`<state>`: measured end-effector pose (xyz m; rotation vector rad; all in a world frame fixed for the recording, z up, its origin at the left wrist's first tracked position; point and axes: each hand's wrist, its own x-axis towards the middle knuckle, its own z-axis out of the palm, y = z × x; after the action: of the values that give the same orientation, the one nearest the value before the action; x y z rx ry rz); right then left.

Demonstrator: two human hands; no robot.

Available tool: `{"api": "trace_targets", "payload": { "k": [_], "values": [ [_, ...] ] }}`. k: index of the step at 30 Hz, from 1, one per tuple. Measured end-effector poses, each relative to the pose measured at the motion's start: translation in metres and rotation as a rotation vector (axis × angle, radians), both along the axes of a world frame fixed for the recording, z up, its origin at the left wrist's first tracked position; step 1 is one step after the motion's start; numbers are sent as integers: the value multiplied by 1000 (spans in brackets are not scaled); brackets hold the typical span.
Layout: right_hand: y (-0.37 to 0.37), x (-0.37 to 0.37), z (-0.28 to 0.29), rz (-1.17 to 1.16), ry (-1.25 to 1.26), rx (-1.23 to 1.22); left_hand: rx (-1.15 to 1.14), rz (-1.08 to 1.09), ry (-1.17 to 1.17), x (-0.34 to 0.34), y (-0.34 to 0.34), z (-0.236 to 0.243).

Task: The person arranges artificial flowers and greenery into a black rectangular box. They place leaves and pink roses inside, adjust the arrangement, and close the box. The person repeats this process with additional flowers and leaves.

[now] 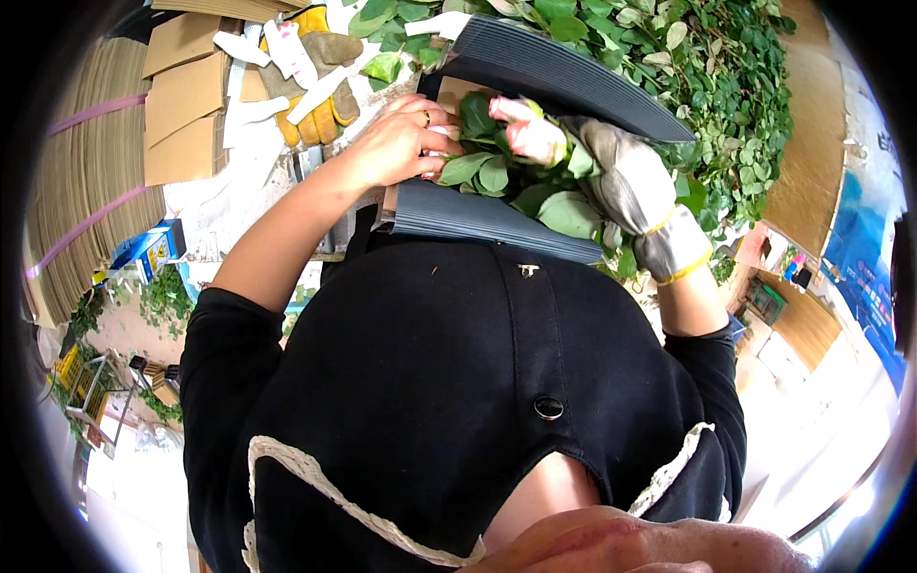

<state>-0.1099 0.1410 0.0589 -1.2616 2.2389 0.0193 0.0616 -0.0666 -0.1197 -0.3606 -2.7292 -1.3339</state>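
Note:
My bare left hand (415,138), with a ring, curls its fingers at the left end of a dark ribbed trough (497,222); what lies under them is unclear. My right hand (626,177), in a grey glove with yellow trim, grips leafy rose stems (564,210) at the right. A pale pink rose (530,134) and its green leaves lie between my hands, above the trough's lower side. The trough's upper side (564,67) rises behind them, with brown card at its inner left.
Tall cardboard stacks (81,181) with pink bands stand left, beside loose card pieces (181,105). Yellow-grey gloves (315,115) and white scraps lie at the upper left. Piled leaves (726,95) cover the upper right, beside a wooden board (812,134). A blue box (143,244) sits left.

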Motion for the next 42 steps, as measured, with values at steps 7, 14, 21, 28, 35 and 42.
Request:
{"api": "trace_targets", "payload": {
  "k": [7,14,21,28,35,42],
  "values": [
    [-14,9,-89,83,-176,-242,-48,112,-92,-1,7,2],
    [-4,3,-107,178,-25,-211,-99,246,-30,8,11,8],
    [-8,8,-79,78,-107,-104,-14,44,4,-8,-5,-2],
    [19,-2,63,359,414,-44,-11,147,-152,-16,3,9],
    [-3,0,-52,600,934,-529,-170,68,-15,-32,-10,11],
    [7,-4,-103,540,880,-502,-185,89,-32,-24,-7,5]
  ]
}}
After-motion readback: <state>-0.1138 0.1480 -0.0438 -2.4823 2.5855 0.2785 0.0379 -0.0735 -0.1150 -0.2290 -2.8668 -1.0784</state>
